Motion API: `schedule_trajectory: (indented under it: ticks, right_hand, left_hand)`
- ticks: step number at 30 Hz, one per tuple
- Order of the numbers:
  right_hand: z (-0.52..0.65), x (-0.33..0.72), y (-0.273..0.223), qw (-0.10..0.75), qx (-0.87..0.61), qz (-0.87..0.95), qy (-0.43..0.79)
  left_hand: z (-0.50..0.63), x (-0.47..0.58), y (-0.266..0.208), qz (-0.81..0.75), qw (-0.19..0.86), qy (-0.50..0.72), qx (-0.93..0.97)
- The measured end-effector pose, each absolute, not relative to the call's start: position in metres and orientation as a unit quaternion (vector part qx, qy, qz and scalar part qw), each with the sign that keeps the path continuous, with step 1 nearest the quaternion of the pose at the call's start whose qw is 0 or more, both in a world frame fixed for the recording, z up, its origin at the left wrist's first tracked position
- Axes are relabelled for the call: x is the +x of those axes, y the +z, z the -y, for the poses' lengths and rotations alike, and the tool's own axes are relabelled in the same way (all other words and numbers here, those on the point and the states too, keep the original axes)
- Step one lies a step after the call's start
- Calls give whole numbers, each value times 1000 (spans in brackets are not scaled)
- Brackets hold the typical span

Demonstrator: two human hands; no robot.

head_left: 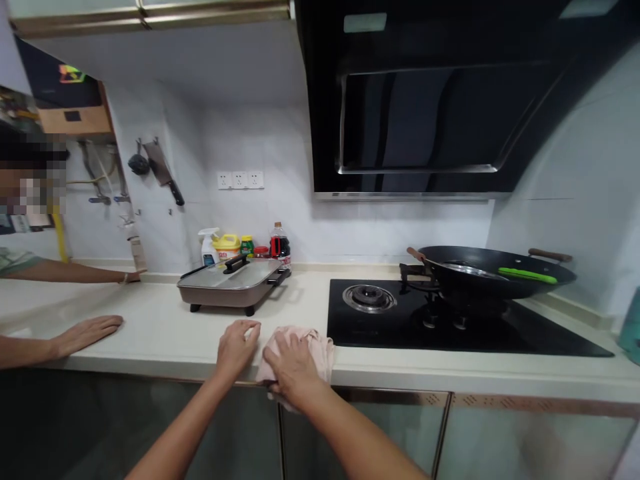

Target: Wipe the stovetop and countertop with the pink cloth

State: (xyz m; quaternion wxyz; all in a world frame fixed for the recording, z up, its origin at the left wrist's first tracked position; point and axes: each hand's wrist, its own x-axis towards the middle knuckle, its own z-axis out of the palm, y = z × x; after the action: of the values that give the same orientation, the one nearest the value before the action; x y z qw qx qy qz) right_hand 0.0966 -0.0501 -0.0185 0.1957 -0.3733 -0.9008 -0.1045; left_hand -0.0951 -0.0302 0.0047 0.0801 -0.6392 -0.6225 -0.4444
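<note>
Your right hand (295, 367) lies, fingers spread, over crumpled pale-pink cloth (321, 348) at the edge of the white table (155, 333); you cannot tell whether this grip pinches. Your left hand (236, 350), loosely curled, empty, is beside it, before a rectangular brown pan (225, 295).

White counter (160, 330): cloth (321, 347), lidded pan (220, 294), black hob (380, 335).

"Can you read any labels from there?"
"Only the yellow tub (228, 249): I make out what may be '09', too small to be sure. The spray bottle (209, 249) has print I can't read."
</note>
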Motion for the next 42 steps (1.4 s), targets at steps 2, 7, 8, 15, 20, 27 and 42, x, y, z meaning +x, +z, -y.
schedule_trajectory:
  ticks: [2, 7, 8, 15, 20, 27, 42]
  right_hand:
    - [47, 96, -21, 185, -390, 896, -101]
    - [49, 107, -33, 189, -411, 889, -77]
    - [51, 113, -36, 197, -407, 889, -80]
    - [56, 231, -71, 247, -410, 860, -177]
    - [62, 361, -89, 309, -400, 809, -301]
    - [74, 476, -97, 282, -448, 776, -343]
    - [58, 286, -48, 144, -482, 838, -212]
  left_hand:
    - [9, -92, 1, 653, 80, -404, -635]
    - [-2, -83, -12, 705, 60, -290, -645]
    - [0, -83, -12, 706, 63, -276, -649]
    - [1, -88, -12, 708, 80, -218, -667]
    - [3, -83, -7, 716, 71, -192, -668]
    - [8, -78, -2, 707, 77, -182, -679]
    - [4, 58, -14, 550, 77, -294, -778]
